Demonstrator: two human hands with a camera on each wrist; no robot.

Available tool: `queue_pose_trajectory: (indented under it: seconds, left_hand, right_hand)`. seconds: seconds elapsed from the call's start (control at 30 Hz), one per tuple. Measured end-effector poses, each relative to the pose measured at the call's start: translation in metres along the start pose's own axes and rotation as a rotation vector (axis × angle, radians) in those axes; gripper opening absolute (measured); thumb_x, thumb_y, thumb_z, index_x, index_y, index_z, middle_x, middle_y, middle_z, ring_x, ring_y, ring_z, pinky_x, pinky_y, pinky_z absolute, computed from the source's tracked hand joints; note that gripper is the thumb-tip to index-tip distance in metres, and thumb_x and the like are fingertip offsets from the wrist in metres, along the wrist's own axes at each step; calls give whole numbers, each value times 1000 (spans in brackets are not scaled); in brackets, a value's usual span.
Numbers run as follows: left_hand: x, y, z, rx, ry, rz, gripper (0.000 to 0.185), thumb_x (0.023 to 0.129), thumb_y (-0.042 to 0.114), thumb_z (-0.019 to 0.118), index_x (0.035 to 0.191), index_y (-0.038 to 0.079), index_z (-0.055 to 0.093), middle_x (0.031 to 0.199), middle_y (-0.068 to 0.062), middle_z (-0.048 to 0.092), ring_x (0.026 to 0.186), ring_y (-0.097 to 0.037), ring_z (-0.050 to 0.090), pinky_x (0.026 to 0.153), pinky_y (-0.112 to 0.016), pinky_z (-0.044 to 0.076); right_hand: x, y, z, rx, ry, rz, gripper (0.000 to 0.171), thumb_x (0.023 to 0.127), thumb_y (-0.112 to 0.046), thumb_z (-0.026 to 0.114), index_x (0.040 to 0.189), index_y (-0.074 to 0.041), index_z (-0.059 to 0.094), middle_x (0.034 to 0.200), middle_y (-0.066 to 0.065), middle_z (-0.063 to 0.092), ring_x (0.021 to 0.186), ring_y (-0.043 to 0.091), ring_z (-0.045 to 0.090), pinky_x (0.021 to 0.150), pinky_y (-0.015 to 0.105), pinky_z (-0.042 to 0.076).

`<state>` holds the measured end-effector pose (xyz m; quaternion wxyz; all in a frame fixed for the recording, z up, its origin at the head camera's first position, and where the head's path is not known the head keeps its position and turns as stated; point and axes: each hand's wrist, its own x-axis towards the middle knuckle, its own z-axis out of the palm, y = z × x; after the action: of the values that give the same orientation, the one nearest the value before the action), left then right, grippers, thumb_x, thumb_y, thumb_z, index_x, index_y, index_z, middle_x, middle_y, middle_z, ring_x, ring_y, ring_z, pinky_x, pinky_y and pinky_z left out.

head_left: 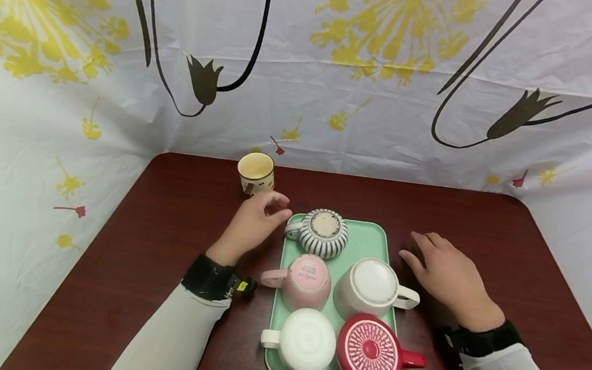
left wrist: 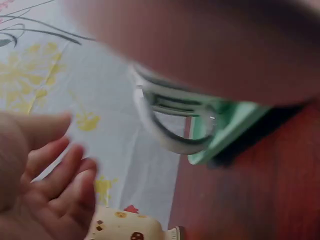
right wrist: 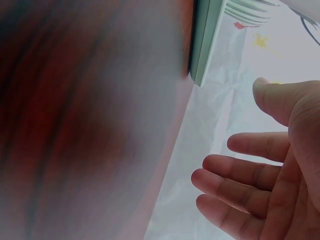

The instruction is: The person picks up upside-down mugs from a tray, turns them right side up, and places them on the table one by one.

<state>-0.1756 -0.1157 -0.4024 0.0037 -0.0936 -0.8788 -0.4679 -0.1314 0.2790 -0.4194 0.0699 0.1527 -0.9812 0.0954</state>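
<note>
Nearest the camera sat the white mug (head_left: 303, 339) and, right of it, the red mug (head_left: 372, 353), both upside down at the near end of the green tray (head_left: 367, 238). Behind them stood the pink mug (head_left: 308, 278) and the cream mug (head_left: 372, 285), also inverted, and at the far end the striped mug (head_left: 324, 233) with its handle turned leftward. Well off the tray, at the back left of the dark tabletop (head_left: 125, 264), the yellow spotted cup (head_left: 256, 173) stood upright and alone.

Going left to right: the left hand (head_left: 257, 224) hung loosely curled between that cup and the striped mug, holding nothing, its fingertips just beside the striped handle; its wrist view showed relaxed fingers (left wrist: 60, 185) and the handle loop (left wrist: 170, 125) close by. The right hand (head_left: 446, 274) lay flat and spread on the tabletop beside the tray's right edge, gripping nothing, fingers (right wrist: 240, 170) apart in its wrist view.

As a judgement, the striped mug looked the next thing to be taken. Done well, the left hand should hook that handle firmly, lift straight up clear of the pink mug, and turn it over only once free, while the right hand steadied the tray's rim
</note>
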Motion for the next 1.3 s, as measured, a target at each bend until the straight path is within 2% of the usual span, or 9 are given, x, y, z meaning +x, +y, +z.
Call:
queue_pose_trajectory:
  seconds: [0.1, 0.17, 0.23, 0.4, 0.63, 1.1, 1.3]
  left_hand:
    - [0, -4, 6, -2, -134, -1, 35, 100, 27, 71, 130, 9, 67, 121, -4, 70, 114, -22, 64, 99, -44, 54]
    - [1, -7, 9, -14, -184, -1, 35, 100, 26, 71, 130, 8, 67, 120, -4, 70, 114, -22, 65, 101, -44, 54]
    - [2, -10, 12, -11, -208, 5, 34, 100, 26, 72, 130, 9, 67, 119, -4, 70, 113, -20, 65, 101, -43, 54]
    - [3, -14, 16, 5, -221, -4, 30, 99, 25, 73, 126, 13, 69, 119, -4, 70, 112, -21, 66, 98, -42, 54]
    - [5, -17, 23, 15, -260, -50, 26, 98, 24, 74, 122, 14, 70, 113, -3, 72, 108, -20, 66, 95, -40, 55]
    - [6, -17, 28, 88, -268, -61, 22, 97, 26, 75, 113, 13, 66, 107, -3, 68, 102, -18, 62, 94, -38, 54]
    - [4, -17, 29, 116, -275, -44, 18, 99, 25, 73, 111, 14, 65, 101, -1, 67, 95, -16, 61, 87, -35, 54]
  right_hand:
    - [0, 0, 1, -1, 3, -5, 54, 101, -34, 67, 139, 2, 60, 131, 26, 64, 120, 45, 63, 89, 64, 53]
    - [0, 0, 1, -1, 2, -6, 54, 101, -34, 67, 139, 2, 60, 131, 26, 63, 120, 45, 63, 89, 64, 53]
    - [1, 0, 1, -1, -2, -6, 54, 101, -34, 67, 139, 2, 60, 131, 26, 63, 120, 45, 62, 90, 64, 53]
    - [1, 0, 0, 0, -15, 2, 54, 101, -35, 67, 140, 2, 60, 132, 26, 63, 121, 44, 62, 90, 64, 53]
    - [1, 1, 1, 2, -28, 6, 54, 102, -36, 66, 140, 1, 59, 133, 26, 63, 122, 44, 62, 91, 64, 53]
    - [1, 1, 1, 2, -45, 13, 54, 102, -36, 65, 141, 1, 59, 133, 25, 63, 122, 44, 62, 92, 64, 53]
    - [0, 0, 1, 7, -58, 17, 54, 102, -37, 65, 141, 1, 59, 133, 26, 63, 122, 44, 62, 92, 64, 53]
